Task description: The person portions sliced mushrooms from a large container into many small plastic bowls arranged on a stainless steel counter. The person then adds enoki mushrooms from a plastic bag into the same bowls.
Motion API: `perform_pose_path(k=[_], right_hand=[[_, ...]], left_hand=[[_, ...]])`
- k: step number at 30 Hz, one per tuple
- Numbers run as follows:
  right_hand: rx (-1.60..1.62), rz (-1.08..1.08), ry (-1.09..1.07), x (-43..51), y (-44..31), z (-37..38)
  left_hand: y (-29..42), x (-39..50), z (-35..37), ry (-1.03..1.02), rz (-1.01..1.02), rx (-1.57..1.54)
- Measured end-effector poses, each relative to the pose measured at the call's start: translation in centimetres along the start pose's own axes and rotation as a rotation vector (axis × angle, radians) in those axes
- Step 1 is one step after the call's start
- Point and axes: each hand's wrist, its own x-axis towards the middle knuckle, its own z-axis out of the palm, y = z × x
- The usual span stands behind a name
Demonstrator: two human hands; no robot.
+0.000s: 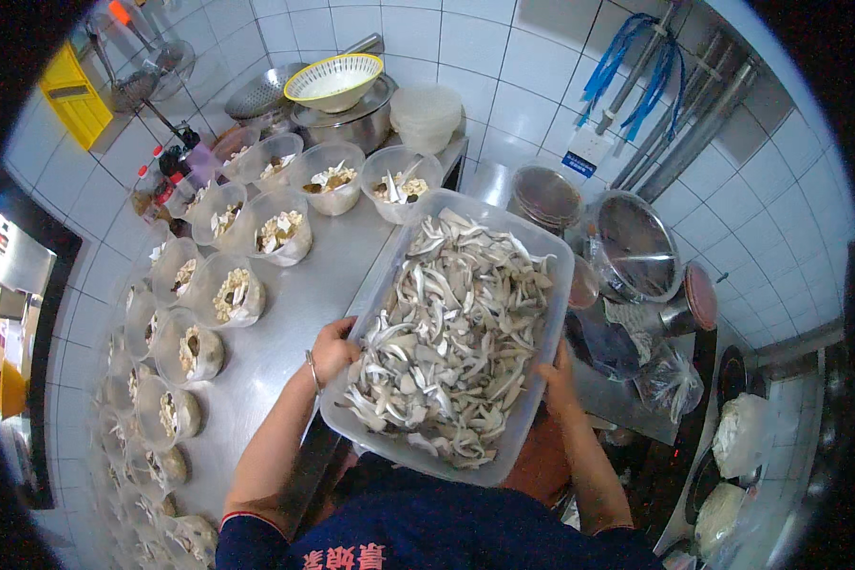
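My left hand [333, 350], with a metal bangle at the wrist, grips the left rim of a large translucent plastic tub [560, 285]. On the opposite side my right hand [560, 381] holds the tub's right wall. Grey-and-white sliced strips of food [449, 342] fill much of the tub; I cannot tell exactly what they are. The tub is held in front of my torso, its far end near the counter's edge. Just beyond its far left corner stands a clear plastic bowl [401, 182] holding pale pieces and white slices.
Rows of similar filled bowls [229, 288] stand on the stainless steel counter [285, 370] to the left. Behind them are a yellow-rimmed colander [335, 84], a steel pot [349, 128] and stacked clear bowls [426, 117]. Covered containers [630, 246] and a plastic bag [671, 385] lie right.
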Motion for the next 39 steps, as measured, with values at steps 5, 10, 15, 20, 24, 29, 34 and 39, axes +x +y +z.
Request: perform_pose_path(k=[5, 10, 15, 20, 24, 29, 34, 39], right_hand=[[0.156, 0.067, 0.146, -1.0, 0.0, 3.0], [0.212, 0.081, 0.241, -1.3, -0.6, 6.8], [0.291, 0.013, 0.214, -0.3, 0.1, 8.4], [0.209, 0.116, 0.295, 0.9, 0.7, 9.0], [0.092, 0.183, 0.3, 0.8, -0.5, 9.2], [-0.626, -0.163, 0.572, 0.5, -5.3, 8.8], [-1.021, -0.518, -0.096, 6.5, -9.5, 10.1], [-1.281, -0.092, -0.037, 16.9, -9.3, 11.8]], left_hand=[[0.3, 3.8, -2.4, -0.084, -0.047, 0.065], [2.0, 8.9, -5.9, -0.189, -0.012, 0.218], [3.5, 12.3, -6.9, -0.206, 0.057, 0.244], [5.1, 12.5, -7.7, -0.116, 0.072, 0.453], [4.9, 7.8, -6.8, 0.432, 0.642, 0.816], [3.4, 2.0, -2.2, 0.225, 0.613, 0.748], [3.9, 1.7, 0.0, 0.166, 0.191, 1.117], [3.7, 2.2, 0.4, 0.225, 0.176, 1.028]])
